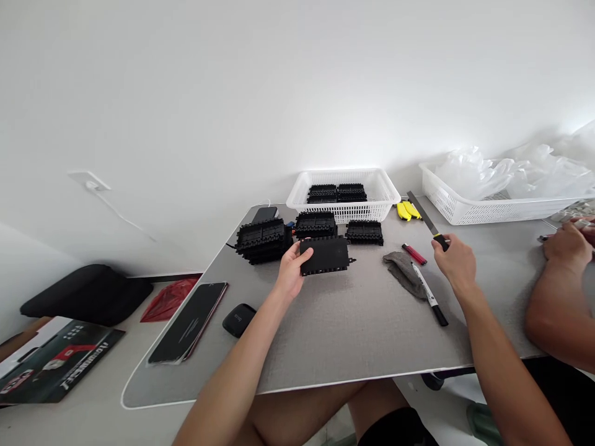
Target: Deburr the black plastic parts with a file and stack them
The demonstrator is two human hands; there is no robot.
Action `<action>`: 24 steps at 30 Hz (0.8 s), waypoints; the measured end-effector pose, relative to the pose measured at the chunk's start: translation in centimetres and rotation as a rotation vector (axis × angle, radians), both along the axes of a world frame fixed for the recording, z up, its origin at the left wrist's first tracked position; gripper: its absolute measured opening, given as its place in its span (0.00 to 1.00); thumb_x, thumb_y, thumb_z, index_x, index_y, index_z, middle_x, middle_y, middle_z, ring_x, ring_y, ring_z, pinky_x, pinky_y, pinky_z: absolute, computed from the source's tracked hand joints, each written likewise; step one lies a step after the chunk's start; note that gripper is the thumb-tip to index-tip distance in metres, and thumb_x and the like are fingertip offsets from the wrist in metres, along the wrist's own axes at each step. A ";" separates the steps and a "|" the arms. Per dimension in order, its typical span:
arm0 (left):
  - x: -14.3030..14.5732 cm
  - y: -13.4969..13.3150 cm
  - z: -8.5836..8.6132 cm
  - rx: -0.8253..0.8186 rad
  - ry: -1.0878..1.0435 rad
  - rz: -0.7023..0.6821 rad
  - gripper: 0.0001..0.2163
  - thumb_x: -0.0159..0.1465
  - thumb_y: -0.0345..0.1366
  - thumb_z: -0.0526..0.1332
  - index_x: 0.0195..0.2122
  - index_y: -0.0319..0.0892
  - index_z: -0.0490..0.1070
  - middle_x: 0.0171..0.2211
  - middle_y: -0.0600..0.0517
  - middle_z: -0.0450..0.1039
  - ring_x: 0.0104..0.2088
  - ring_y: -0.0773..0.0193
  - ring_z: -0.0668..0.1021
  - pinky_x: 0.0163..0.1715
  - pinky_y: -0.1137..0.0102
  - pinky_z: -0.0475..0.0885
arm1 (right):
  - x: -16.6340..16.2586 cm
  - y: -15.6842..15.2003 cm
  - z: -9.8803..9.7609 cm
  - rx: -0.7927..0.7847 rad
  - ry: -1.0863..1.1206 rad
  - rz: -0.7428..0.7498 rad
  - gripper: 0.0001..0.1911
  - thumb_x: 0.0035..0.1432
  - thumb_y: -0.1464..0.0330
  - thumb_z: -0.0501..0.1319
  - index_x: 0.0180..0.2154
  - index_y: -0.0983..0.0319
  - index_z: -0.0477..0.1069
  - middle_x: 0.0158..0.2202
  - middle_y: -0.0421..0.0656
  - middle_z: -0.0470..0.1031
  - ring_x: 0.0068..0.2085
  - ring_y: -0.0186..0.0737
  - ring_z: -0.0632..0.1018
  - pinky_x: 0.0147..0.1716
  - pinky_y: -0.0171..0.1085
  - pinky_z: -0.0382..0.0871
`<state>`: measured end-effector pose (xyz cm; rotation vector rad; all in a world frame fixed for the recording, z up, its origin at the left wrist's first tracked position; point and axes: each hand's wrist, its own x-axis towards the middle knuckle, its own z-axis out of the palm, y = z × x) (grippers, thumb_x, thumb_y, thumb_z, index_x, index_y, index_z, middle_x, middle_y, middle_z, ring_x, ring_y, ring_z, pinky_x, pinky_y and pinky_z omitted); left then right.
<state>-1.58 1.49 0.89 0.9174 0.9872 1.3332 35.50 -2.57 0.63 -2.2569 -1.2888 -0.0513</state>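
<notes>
My left hand (292,270) grips the left edge of a flat black plastic box (325,254) resting on the grey table (344,328). My right hand (454,259) holds a long flat file (422,214) by its yellow-marked handle, the blade pointing up and to the left. Three stacks of similar black plastic parts (263,239) (316,223) (365,231) sit just behind the box.
A white basket (344,192) holds more black parts. A second basket (469,204) with clear plastic bags is at the right. A grey cloth (403,271), marker (430,294), red tool (413,253) and yellow items (408,210) lie near. Another person's arm (555,291) works at right. A phone (189,322) lies left.
</notes>
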 end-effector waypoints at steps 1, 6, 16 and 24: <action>0.0 0.0 0.0 -0.002 0.006 0.000 0.21 0.48 0.38 0.73 0.42 0.40 0.72 0.37 0.50 0.76 0.35 0.63 0.78 0.33 0.71 0.72 | 0.4 -0.2 0.0 -0.055 -0.021 -0.024 0.22 0.61 0.57 0.53 0.46 0.65 0.75 0.37 0.55 0.79 0.40 0.52 0.78 0.36 0.41 0.65; 0.2 -0.1 0.0 -0.042 0.007 0.021 0.22 0.47 0.39 0.74 0.42 0.41 0.72 0.35 0.51 0.75 0.33 0.63 0.78 0.30 0.71 0.71 | 1.3 -0.6 -0.6 -0.246 -0.017 -0.042 0.21 0.59 0.59 0.53 0.43 0.65 0.77 0.37 0.56 0.78 0.40 0.54 0.79 0.33 0.41 0.66; 0.3 -0.2 0.1 -0.061 -0.017 0.007 0.20 0.47 0.37 0.73 0.40 0.41 0.71 0.35 0.50 0.75 0.34 0.63 0.78 0.30 0.72 0.72 | 2.1 -1.1 -2.2 -0.311 0.007 -0.039 0.19 0.56 0.60 0.56 0.42 0.63 0.79 0.39 0.56 0.79 0.42 0.57 0.79 0.32 0.43 0.67; 0.4 0.0 -0.4 -0.054 -0.041 -0.005 0.20 0.46 0.36 0.74 0.40 0.42 0.71 0.36 0.49 0.76 0.33 0.63 0.79 0.29 0.72 0.73 | 1.9 -1.8 -3.0 -0.283 -0.037 -0.049 0.22 0.58 0.57 0.56 0.46 0.63 0.78 0.40 0.58 0.79 0.42 0.57 0.79 0.34 0.44 0.69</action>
